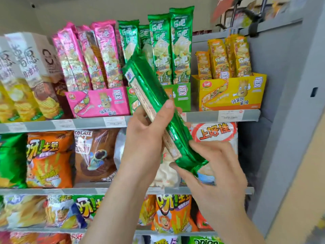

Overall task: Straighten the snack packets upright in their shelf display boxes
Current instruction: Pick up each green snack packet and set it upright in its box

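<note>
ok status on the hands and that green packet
Left hand and right hand both gripping green packet. Packet tilted, back side out, in front of green display box. Nothing blocking the box.

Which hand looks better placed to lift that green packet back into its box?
Probably the left hand: it grips the green packet around its middle, just below the green display box. The right hand only supports the packet's bottom end, lower and farther from the box.

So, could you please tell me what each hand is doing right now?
Left hand: closed around the green packet.
Right hand: gripping the packet's lower end.
</note>
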The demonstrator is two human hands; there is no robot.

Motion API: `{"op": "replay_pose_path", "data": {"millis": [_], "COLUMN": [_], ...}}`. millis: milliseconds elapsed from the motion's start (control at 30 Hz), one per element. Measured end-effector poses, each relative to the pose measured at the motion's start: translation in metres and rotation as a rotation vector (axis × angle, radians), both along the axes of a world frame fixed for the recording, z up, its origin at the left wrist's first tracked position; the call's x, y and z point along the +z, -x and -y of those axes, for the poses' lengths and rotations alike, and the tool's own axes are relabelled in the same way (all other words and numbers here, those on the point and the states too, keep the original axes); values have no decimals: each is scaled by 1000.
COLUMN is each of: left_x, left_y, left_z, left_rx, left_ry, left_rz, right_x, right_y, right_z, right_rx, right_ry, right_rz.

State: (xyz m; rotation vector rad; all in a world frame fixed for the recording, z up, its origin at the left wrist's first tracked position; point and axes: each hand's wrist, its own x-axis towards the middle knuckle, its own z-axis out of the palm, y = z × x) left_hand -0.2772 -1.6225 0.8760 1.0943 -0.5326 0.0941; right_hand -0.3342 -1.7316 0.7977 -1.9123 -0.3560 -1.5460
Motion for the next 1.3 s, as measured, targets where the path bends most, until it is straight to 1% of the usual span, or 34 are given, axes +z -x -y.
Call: {"op": "replay_pose_path", "data": {"millis": [100,167,267,333,367,433,533,600,667,700,767,833,867,933,1000,1067,1133,1200,1300], "left_x": [6,8,15,20,20,21,23,25,28,31,40,52,59,72,84,93,102,111,123], "left_y": [-12,-19,-25,-29,-32,-39,-46,-48,-54,-57,-63,-68,-71,-79,-87,-92,-94,-96,-100], "left_z": [-13,-20,-23,-23,-22,-24,-26,-27,-29,-31,-40,-48,-52,-58,-62,-65,-67,-68,-66], "left_rx": [-90,-140,-220,-214,-188,-170,-245,-257,-175,-102,35,85,95,194,255,234,235,234,221], "left_ry": [57,67,75,84,89,74,92,85,12,-53,-183,-249,-265,-302,-331,-329,-346,-362,-353], "left_rz": [-74,-108,-141,-106,-65,3,44,57,98,154,329,446,461,487,507,543,569,599,636], "right_x": [4,7,10,13,15,20,28,32,37,39,42,40,40,39,39,41,42,44,56], "right_y": [-1,-2,-4,-7,-8,-11,-15,-21,-25,-27,-32,-38,-42,-48,-53,-57,-61,-64,-65], "right_z": [-7,-12,-22,-27,-30,-37,-43,-42,-43,-43,-43,-44,-44,-45,-45,-44,-40,-38,-34], "right_rx": [44,76,142,177,236,419,711,818,823,809,725,511,380,162,73,90,199,295,345], "right_ry": [55,17,-48,-94,-149,-323,-568,-625,-628,-631,-612,-530,-468,-317,-190,-129,-124,-115,-70], "right_rz": [68,88,62,19,-17,-130,-395,-544,-562,-536,-449,-368,-343,-291,-212,-177,-178,-208,-269]}}
